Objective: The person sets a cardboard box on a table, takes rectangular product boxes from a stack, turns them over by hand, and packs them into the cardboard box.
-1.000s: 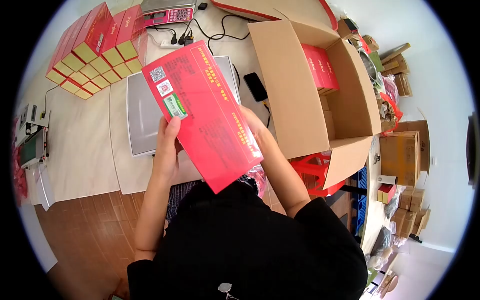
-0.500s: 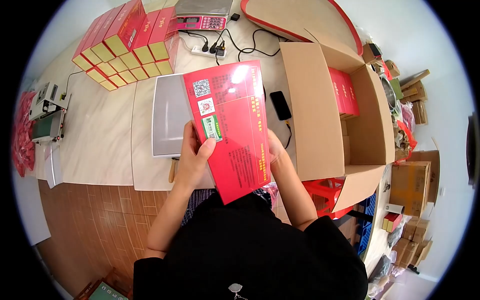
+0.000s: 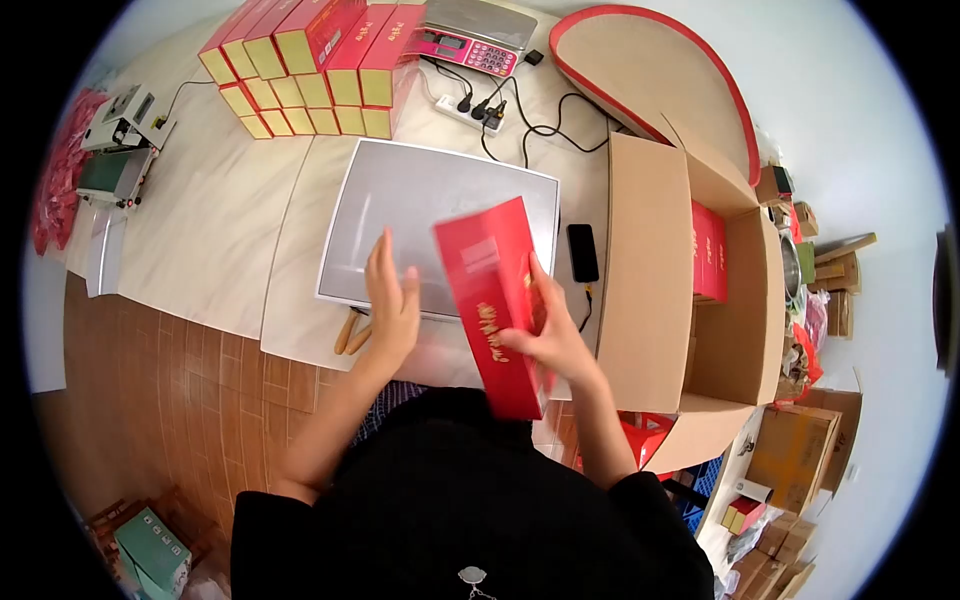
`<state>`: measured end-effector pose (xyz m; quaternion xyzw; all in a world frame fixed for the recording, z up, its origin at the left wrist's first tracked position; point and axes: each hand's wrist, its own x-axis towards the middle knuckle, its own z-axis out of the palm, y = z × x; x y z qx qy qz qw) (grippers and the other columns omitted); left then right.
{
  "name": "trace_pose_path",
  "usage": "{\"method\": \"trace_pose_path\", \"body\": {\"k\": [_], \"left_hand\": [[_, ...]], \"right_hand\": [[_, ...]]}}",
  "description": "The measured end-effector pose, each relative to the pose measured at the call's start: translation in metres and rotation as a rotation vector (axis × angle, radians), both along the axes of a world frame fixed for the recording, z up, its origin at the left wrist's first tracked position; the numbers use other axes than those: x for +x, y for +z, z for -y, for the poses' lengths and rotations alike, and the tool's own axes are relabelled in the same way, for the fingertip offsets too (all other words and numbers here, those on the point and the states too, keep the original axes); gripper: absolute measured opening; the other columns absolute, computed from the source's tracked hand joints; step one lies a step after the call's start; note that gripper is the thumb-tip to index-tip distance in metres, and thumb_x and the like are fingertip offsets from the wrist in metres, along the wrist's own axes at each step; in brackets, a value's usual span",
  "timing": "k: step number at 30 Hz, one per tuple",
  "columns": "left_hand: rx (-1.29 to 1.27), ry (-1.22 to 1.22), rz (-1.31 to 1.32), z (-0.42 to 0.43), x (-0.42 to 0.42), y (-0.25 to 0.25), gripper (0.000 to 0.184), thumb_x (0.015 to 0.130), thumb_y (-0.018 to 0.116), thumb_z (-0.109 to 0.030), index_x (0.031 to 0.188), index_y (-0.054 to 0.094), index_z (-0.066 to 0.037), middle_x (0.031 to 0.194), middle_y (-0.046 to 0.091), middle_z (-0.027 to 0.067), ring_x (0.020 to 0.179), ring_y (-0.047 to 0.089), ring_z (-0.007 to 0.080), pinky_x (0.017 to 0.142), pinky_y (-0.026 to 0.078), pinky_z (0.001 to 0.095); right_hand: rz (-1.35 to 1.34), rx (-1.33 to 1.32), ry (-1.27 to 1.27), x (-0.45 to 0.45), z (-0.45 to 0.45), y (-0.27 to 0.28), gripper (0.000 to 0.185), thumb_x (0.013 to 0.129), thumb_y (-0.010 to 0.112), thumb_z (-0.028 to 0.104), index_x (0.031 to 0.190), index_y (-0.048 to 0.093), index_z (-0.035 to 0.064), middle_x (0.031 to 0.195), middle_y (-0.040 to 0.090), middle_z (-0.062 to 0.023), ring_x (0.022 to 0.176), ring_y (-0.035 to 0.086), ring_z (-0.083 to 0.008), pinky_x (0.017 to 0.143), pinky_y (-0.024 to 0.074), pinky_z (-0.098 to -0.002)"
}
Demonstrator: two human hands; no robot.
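Note:
My right hand (image 3: 550,325) grips a red box (image 3: 488,290) with gold lettering, its narrow side turned up, in front of my body. My left hand (image 3: 393,300) is off the box, fingers apart, over the front edge of a grey, white-edged plate (image 3: 440,215) on the table. The far end of the box overlaps this plate. To the right stands an open cardboard carton (image 3: 648,260) with several red boxes (image 3: 710,252) inside. A black phone (image 3: 582,253) lies between plate and carton.
Stacked red and gold boxes (image 3: 300,60) stand at the back left, beside a pink-panelled scale (image 3: 470,50). A power strip (image 3: 470,112) with cables lies behind the plate. Wooden handles (image 3: 352,332) show at the front edge. A sealing machine (image 3: 120,150) is far left.
My left hand has let go of the red box and moved away to the left. The box, now in my right hand alone, has turned from its broad face to a narrow side. The view has shifted.

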<state>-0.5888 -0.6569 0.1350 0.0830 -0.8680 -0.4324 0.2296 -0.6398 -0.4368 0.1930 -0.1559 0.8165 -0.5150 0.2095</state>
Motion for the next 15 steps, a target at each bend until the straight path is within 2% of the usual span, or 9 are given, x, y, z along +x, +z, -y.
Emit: {"method": "trace_pose_path", "body": {"k": [1, 2, 3, 5, 6, 10, 15], "left_hand": [[0.101, 0.074, -0.043, 0.004, 0.004, -0.003, 0.052, 0.101, 0.037, -0.027, 0.144, 0.030, 0.002, 0.145, 0.035, 0.0221, 0.136, 0.030, 0.0370, 0.112, 0.019, 0.0499], [-0.033, 0.007, -0.031, 0.005, 0.009, 0.000, 0.049, 0.100, 0.038, -0.025, 0.141, 0.037, 0.002, 0.145, 0.039, 0.0186, 0.137, 0.031, 0.0338, 0.113, 0.018, 0.0503], [-0.027, 0.012, -0.023, 0.002, 0.011, 0.000, 0.049, 0.100, 0.038, -0.025, 0.141, 0.037, 0.002, 0.145, 0.039, 0.0186, 0.137, 0.031, 0.0338, 0.113, 0.018, 0.0503], [-0.427, -0.275, 0.202, -0.006, 0.010, 0.000, 0.046, 0.099, 0.040, -0.024, 0.137, 0.044, 0.001, 0.144, 0.042, 0.0151, 0.139, 0.030, 0.0301, 0.114, 0.018, 0.0511], [-0.428, -0.293, 0.235, -0.009, 0.010, -0.012, 0.045, 0.098, 0.040, -0.026, 0.132, 0.051, 0.002, 0.142, 0.046, 0.0121, 0.138, 0.033, 0.0270, 0.114, 0.018, 0.0515], [-0.468, -0.297, 0.255, -0.009, 0.004, -0.020, 0.045, 0.098, 0.041, -0.028, 0.130, 0.053, 0.001, 0.140, 0.049, 0.0117, 0.136, 0.036, 0.0251, 0.114, 0.019, 0.0509], [-0.569, -0.159, 0.237, 0.007, -0.025, -0.022, 0.044, 0.097, 0.043, -0.028, 0.128, 0.054, 0.002, 0.136, 0.053, 0.0114, 0.134, 0.039, 0.0226, 0.113, 0.021, 0.0505]], "right_hand": [[-0.352, 0.394, -0.012, 0.005, 0.002, -0.009, 0.110, 0.057, 0.080, 0.049, 0.149, 0.028, 0.0193, 0.138, 0.034, -0.0265, 0.125, 0.036, -0.0425, 0.104, 0.0268, -0.0517], [-0.531, 0.575, -0.014, 0.009, 0.007, -0.020, 0.108, 0.053, 0.081, 0.047, 0.147, 0.034, 0.0210, 0.134, 0.033, -0.0292, 0.120, 0.036, -0.0463, 0.101, 0.0269, -0.0576], [-0.569, 0.620, -0.017, 0.012, 0.010, -0.027, 0.101, 0.053, 0.081, 0.045, 0.142, 0.042, 0.0205, 0.130, 0.036, -0.0276, 0.118, 0.038, -0.0455, 0.099, 0.0292, -0.0559], [-0.589, 0.694, 0.014, 0.017, 0.013, -0.039, 0.097, 0.051, 0.081, 0.043, 0.139, 0.046, 0.0207, 0.128, 0.037, -0.0264, 0.115, 0.040, -0.0444, 0.097, 0.0311, -0.0537], [-0.589, 0.694, 0.029, 0.018, 0.014, -0.041, 0.097, 0.051, 0.081, 0.043, 0.139, 0.046, 0.0207, 0.128, 0.037, -0.0264, 0.115, 0.040, -0.0444, 0.097, 0.0311, -0.0537], [-0.540, 0.777, 0.058, 0.015, 0.023, -0.037, 0.095, 0.051, 0.081, 0.044, 0.138, 0.048, 0.0232, 0.131, 0.036, -0.0254, 0.118, 0.039, -0.0433, 0.098, 0.0304, -0.0531], [-0.584, 0.793, 0.066, -0.012, 0.050, -0.043, 0.096, 0.050, 0.081, 0.044, 0.138, 0.047, 0.0249, 0.130, 0.036, -0.0244, 0.117, 0.040, -0.0436, 0.097, 0.0319, -0.0532]]}}
